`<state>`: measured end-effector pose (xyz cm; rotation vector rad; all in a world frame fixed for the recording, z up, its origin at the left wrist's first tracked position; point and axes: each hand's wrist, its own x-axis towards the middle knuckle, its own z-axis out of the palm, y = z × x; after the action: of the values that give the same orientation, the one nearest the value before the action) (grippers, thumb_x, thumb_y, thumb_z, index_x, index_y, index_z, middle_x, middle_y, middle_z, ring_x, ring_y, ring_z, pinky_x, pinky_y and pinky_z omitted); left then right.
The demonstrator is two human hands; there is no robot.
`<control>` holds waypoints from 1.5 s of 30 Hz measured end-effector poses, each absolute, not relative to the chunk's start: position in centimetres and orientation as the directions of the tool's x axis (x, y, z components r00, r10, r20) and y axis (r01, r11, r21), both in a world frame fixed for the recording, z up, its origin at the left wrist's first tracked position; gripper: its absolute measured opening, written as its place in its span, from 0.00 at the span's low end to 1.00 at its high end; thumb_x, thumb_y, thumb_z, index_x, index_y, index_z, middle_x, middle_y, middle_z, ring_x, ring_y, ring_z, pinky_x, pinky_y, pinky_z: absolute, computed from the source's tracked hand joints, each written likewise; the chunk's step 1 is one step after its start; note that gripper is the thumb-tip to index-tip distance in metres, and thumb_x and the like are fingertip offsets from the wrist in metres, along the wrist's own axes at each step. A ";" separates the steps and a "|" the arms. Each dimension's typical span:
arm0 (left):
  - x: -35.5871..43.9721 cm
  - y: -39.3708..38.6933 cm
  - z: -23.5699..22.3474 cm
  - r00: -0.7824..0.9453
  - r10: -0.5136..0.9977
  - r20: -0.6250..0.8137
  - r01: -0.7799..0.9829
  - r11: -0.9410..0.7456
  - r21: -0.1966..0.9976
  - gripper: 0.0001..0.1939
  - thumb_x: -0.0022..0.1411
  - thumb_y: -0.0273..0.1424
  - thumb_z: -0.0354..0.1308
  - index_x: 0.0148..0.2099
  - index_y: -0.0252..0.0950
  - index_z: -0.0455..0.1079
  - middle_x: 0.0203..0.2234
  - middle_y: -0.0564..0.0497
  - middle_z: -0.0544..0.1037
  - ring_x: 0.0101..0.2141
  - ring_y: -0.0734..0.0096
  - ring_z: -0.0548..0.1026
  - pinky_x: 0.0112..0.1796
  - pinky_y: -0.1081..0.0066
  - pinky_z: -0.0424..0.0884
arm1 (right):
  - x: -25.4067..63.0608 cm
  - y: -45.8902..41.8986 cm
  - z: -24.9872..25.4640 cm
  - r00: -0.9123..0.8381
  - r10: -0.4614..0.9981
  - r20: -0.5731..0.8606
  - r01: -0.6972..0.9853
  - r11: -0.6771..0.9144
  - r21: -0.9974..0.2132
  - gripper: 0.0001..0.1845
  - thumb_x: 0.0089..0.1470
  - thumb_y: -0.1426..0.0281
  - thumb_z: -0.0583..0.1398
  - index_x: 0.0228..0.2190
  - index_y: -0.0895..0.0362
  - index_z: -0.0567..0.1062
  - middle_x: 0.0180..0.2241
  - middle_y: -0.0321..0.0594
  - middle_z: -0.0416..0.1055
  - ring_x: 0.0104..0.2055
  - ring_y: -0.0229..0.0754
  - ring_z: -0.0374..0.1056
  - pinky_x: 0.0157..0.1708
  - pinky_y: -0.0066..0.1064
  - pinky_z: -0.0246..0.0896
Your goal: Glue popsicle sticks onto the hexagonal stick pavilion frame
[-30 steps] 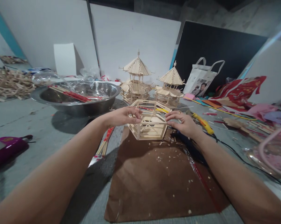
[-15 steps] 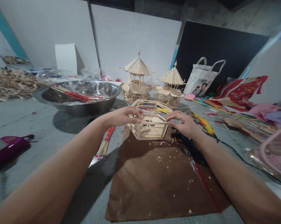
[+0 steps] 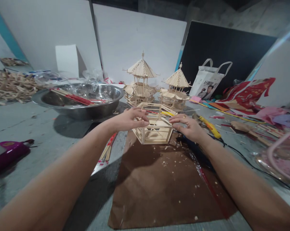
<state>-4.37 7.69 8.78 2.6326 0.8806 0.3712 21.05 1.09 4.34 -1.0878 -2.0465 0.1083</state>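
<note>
A six-sided frame of thin wooden sticks (image 3: 157,138), with railing-like sides, sits at the far end of a brown sheet (image 3: 145,192). At its left side is my left hand (image 3: 132,119), fingers stretched out over the upper edge and the thumb apart from them; I cannot tell whether it touches the sticks. My right hand (image 3: 187,126) has its fingers and thumb at the frame's right upper corner, gripping it lightly. Behind the frame stand two finished-looking stick pavilions, a taller one (image 3: 142,70) and a smaller one (image 3: 178,80).
A steel basin (image 3: 82,107) with red-wrapped sticks is at left, near a heap of wood strips (image 3: 12,85). A purple tool (image 3: 11,152) lies far left. On the right are a yellow-handled tool (image 3: 211,126) with a black cord, a white bag (image 3: 208,80) and coloured scraps.
The fingers of my left hand have straightened and spread, and the hand has shifted slightly right over the frame. My right hand and the stick frame stay almost where they were.
</note>
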 end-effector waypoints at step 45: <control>-3.0 6.6 8.8 0.778 0.596 0.200 0.545 -0.798 0.258 0.10 0.55 0.37 0.52 0.31 0.39 0.72 0.48 0.51 0.67 0.55 0.61 0.53 0.51 0.55 0.45 | 19.3 1.1 4.1 -0.338 0.710 0.618 0.714 0.621 -0.323 0.07 0.51 0.70 0.54 0.28 0.56 0.72 0.32 0.42 0.72 0.39 0.41 0.65 0.42 0.36 0.58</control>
<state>-3.00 6.62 8.83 2.7846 0.9020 0.4053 19.32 1.06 4.14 -1.1134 -2.0918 -0.0071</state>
